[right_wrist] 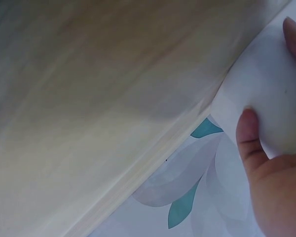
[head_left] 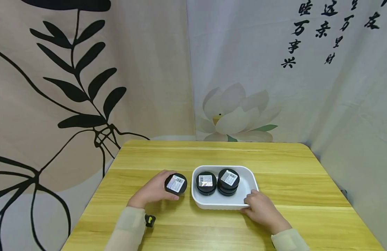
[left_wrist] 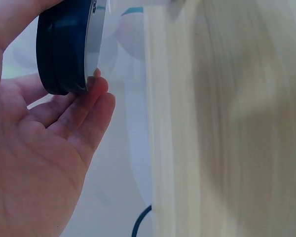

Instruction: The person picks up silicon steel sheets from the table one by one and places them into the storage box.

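My left hand (head_left: 155,190) grips a round black jar (head_left: 176,184) with a white barcode label, holding it just left of the tray. In the left wrist view, thumb and fingers wrap the sides of this jar (left_wrist: 64,47), which is held above the table. A white rectangular tray (head_left: 218,205) sits on the table. Inside it, black labelled jars stand in two groups side by side: a left jar (head_left: 206,181) and a right stack (head_left: 229,178). My right hand (head_left: 263,210) holds the tray's front right corner; the right wrist view shows its thumb against the tray wall (right_wrist: 281,94).
The wooden table (head_left: 306,181) carries the tray near its middle. Behind it hangs a curtain (head_left: 155,69) with printed plants, a lotus and dark writing. A small black device (head_left: 150,220) is on the left wrist.
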Action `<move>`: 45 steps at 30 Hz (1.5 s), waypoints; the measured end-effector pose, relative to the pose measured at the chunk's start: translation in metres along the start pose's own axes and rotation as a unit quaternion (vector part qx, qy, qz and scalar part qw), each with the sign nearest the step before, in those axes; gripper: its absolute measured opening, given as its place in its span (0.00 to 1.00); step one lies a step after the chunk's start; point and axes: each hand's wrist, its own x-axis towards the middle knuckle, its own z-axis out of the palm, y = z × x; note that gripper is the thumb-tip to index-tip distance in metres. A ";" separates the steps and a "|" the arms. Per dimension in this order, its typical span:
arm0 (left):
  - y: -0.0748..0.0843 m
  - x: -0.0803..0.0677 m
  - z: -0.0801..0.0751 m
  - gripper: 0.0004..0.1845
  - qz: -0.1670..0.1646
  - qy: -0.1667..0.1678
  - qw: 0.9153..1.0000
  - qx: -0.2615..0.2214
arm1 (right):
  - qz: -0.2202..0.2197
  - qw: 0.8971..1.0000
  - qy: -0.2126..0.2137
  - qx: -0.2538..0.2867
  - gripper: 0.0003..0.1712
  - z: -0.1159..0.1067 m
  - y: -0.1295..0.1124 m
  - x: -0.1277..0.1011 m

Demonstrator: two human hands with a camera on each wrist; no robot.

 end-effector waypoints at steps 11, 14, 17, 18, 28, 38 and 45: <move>0.017 0.019 0.002 0.52 0.009 -0.006 1.000 0.007 | 0.013 1.000 -0.011 0.009 0.19 -0.001 0.001 0.001; 0.024 0.024 0.002 0.52 0.018 -0.007 1.000 0.005 | 0.013 1.000 -0.013 0.011 0.18 -0.002 0.001 0.002; 0.029 0.029 0.001 0.52 0.028 -0.010 1.000 0.006 | 0.012 1.000 -0.015 0.011 0.18 -0.003 0.000 0.002; 0.031 0.030 0.001 0.52 0.031 -0.014 0.999 0.004 | 0.011 1.000 -0.015 0.011 0.18 -0.002 0.000 0.002; 0.036 0.045 0.006 0.51 0.035 -0.021 0.999 0.011 | 0.014 1.000 -0.011 0.012 0.18 -0.004 -0.001 0.005; 0.045 0.051 0.008 0.51 0.022 -0.034 0.999 0.019 | 0.021 0.999 -0.025 0.008 0.18 -0.004 0.000 0.003; 0.054 0.054 0.013 0.53 0.005 -0.033 0.999 0.028 | 0.019 0.999 -0.023 0.013 0.19 -0.003 -0.002 0.001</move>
